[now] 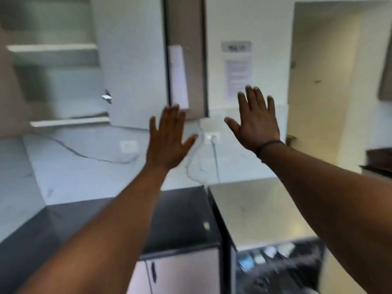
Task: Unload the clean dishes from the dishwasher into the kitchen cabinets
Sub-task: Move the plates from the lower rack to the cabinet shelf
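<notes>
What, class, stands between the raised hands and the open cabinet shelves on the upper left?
Nothing visible. The left hand and right hand are open and empty in mid-air, and the cabinet door is swung open, leaving the shelves exposed. The frame is blurred.

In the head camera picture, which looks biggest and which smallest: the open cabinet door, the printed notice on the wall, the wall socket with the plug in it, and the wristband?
1. Open cabinet door
2. Printed notice
3 and 4. Wall socket and wristband: both look small and about alike, and the wristband is nearer the camera, so I won't rank them.
</notes>
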